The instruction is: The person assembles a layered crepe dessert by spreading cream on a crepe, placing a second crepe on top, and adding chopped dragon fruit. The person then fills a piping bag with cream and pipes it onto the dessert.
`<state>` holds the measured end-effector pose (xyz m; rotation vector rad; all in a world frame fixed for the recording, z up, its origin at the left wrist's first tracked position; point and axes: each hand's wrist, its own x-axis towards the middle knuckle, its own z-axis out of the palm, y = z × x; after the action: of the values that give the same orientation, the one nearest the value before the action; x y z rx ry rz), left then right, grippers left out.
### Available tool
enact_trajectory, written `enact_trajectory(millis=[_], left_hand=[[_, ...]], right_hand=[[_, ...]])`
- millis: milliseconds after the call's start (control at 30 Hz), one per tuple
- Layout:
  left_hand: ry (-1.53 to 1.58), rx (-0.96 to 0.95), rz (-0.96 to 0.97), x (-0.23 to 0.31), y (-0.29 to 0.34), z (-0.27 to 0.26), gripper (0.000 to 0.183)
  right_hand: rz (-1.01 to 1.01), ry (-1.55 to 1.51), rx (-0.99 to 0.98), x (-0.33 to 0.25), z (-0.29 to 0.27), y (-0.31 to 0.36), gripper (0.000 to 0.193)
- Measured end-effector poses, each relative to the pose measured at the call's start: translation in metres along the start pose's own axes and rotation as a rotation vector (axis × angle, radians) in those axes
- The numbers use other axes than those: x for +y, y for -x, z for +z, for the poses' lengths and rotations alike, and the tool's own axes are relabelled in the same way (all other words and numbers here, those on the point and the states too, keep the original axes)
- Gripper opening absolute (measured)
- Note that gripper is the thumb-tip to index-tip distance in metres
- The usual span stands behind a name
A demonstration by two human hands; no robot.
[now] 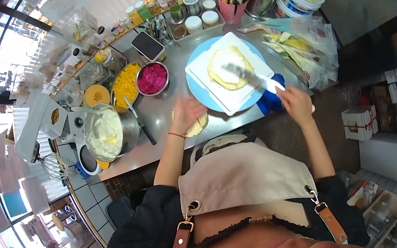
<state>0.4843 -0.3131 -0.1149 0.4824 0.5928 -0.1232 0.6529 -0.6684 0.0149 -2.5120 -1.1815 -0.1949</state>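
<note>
Counter (pixel 175 71) is crowded along its far side. Three white-lidded jars (pixel 210 18) are counted at upper centre, with one pink cup (pixel 232 13) of tools just right of them. One plastic bag (pixel 321 54) is spread at upper right, close to the work. Left of centre, two metal bowls are counted: a large bowl (pixel 131 129) of white cream (pixel 107 132) and a smaller bowl (pixel 166 85) of magenta cubes (pixel 152 78); yellow cubes (pixel 127 85) are heaped beside the latter. One black-handled knife (pixel 146 132) is laid near the large bowl.

One cream-topped round layer (pixel 222 60) is set right of upper centre, on a white square board (pixel 198 70) borne by a blue turntable (pixel 196 91). A spatula (pixel 256 79) is gripped in the closed right hand (pixel 297 104), its blurred blade over the cream, part of the layer hidden. A second pale piece (pixel 199 126), at centre, is partly covered by the left hand (pixel 187 114); fingers are blurred, grip cannot be told. A blue item (pixel 272 102) is half hidden by the turntable, kind unclear.
</note>
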Motion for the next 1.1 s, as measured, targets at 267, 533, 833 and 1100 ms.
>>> enact_trajectory(millis=[267, 533, 833, 1100], left_hand=[[0.033, 0.082, 0.113, 0.01, 0.004, 0.008, 0.067], [-0.035, 0.019, 0.011, 0.003, 0.006, 0.008, 0.064], [0.074, 0.056, 0.135, 0.007, 0.022, 0.001, 0.062], [-0.044, 0.6, 0.554, -0.032, 0.093, -0.081, 0.023]], right_hand=[[-0.006, 0.0, 0.06, 0.013, 0.01, 0.01, 0.022], [-0.036, -0.048, 0.068, 0.011, 0.014, 0.013, 0.023], [-0.038, -0.018, 0.194, 0.013, -0.009, 0.019, 0.024], [-0.178, -0.545, -0.091, -0.095, 0.064, -0.086, 0.019]])
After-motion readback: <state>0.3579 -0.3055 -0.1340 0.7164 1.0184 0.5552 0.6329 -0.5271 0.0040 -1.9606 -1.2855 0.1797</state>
